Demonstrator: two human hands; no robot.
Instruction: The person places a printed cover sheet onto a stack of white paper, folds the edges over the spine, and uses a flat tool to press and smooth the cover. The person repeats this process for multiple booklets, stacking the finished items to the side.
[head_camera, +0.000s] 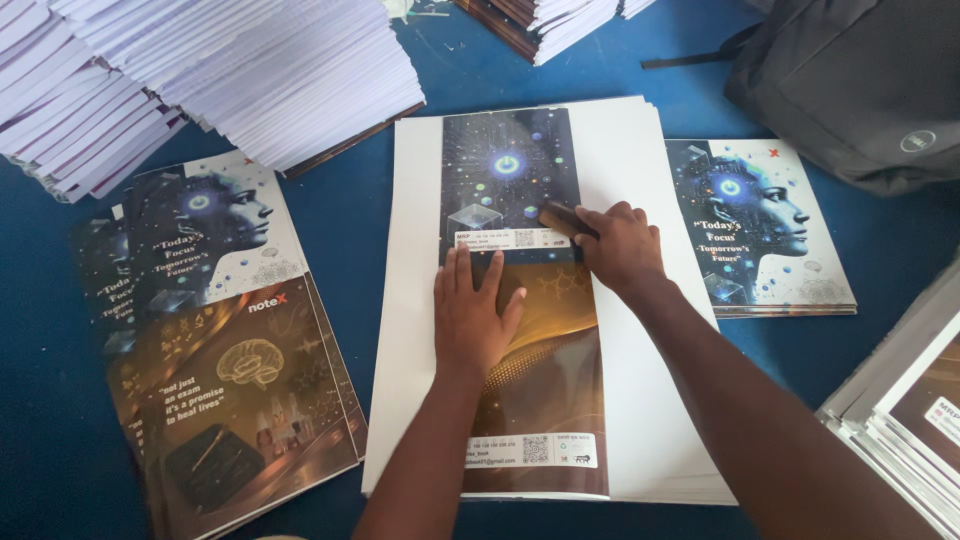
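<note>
Glossy printed cover sheets (525, 300) lie face up on a white paper stack (410, 300), mid tabletop (330, 230), which is blue. Upper sheet is dark w/ a glowing circle, lower one brown-gold; they meet at a seam just under the white label strip.

Left hand (472, 318) is spread flat, palm down, fingers pointing away, pressing right on that seam. It grips nothing, only pins. Right hand (622, 245) is closed round a small dark brown block (560, 218), its end touching the upper sheet's right edge near the label strip.

Handling, as a judgement: the sheets look thin, light and bendy, w/ a slick coated face, so they'd likely slide on the smooth paper below unless pinned. Prob. crease easily if pinched mid-sheet. Best hold is a flat palm on the face, or lift by a free edge or corner w/ fingertips. The block looks stiff and solid, easy to hold in a closed fist.

Around: finished books w/ a head-profile cover lie left (200, 240) and right (760, 225). Tall stacks of white page blocks (200, 70) sit upper left. A dark grey backpack (850, 90) is upper right, and more books (910, 400) at the right edge.
</note>
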